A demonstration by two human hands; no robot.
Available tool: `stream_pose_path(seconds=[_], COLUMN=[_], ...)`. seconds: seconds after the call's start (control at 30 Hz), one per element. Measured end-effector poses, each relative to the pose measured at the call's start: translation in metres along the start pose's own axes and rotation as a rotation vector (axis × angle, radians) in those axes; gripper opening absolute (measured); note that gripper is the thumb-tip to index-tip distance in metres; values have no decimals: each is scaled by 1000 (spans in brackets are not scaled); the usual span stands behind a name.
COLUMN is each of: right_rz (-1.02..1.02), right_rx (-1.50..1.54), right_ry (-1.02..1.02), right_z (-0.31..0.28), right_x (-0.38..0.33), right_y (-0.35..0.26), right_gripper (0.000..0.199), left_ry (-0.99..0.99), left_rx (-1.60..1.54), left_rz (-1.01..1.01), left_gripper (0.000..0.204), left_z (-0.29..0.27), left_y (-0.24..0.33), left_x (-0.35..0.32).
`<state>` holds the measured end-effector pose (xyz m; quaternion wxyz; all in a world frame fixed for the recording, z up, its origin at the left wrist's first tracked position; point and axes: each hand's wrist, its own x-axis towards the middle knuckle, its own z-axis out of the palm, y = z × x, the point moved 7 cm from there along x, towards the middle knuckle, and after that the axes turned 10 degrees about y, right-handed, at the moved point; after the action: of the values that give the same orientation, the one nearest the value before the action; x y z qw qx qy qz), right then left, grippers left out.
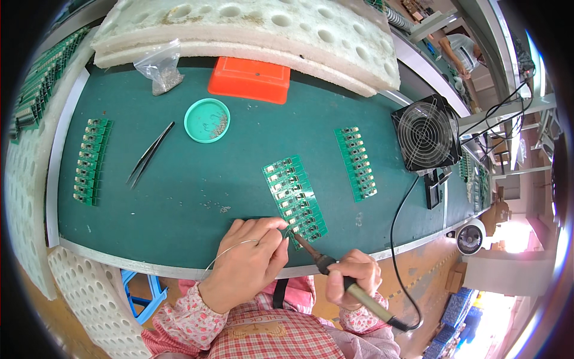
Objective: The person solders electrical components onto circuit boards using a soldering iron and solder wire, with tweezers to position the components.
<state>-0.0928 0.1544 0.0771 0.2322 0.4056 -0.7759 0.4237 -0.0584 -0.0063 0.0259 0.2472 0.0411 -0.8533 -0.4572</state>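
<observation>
My right hand [354, 277] is wrapped round the handle of a soldering iron [323, 261]. The iron's tip meets the lower end of a green circuit board panel [297, 197], which carries a row of small white and dark parts. Pinched in my left hand [251, 254] is a thin solder wire [230, 249], its end close to the iron's tip. The wire loops back over that hand toward the wrist. My left fingertips are at the panel's lower left edge; whether they touch it I cannot tell.
Similar board panels [357, 163] lie to the right and far left. Tweezers [150, 157], a green dish [207, 121] of small parts, a plastic bag [161, 69] and a red box [249, 80] stand on the mat. A fan [426, 133] sits right, near the iron's cable. White foam [251, 33] borders the back.
</observation>
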Motion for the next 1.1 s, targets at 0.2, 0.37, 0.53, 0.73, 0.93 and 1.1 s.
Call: stream_pose_path(seconds=[0.2, 0.37, 0.53, 0.73, 0.93, 1.1], right_rz=[134, 141, 57, -19, 30, 12], right_rx=[-20, 20, 67, 63, -12, -22], right_ry=[38, 46, 17, -64, -75, -109], right_z=[-11, -11, -5, 6, 9, 12], right_x=[-4, 0, 7, 14, 9, 10], right_y=[16, 21, 23, 17, 18, 15], right_gripper=[18, 19, 20, 24, 17, 17], left_ry=[27, 27, 18, 16, -4, 13], left_rx=[72, 114, 132, 148, 170, 167], left_rz=[69, 70, 72, 70, 60, 70], left_gripper=[13, 15, 14, 13, 12, 13], left_z=[-6, -3, 1, 1, 4, 4], left_y=[1, 1, -1, -2, -3, -2], left_x=[6, 8, 7, 7, 7, 7])
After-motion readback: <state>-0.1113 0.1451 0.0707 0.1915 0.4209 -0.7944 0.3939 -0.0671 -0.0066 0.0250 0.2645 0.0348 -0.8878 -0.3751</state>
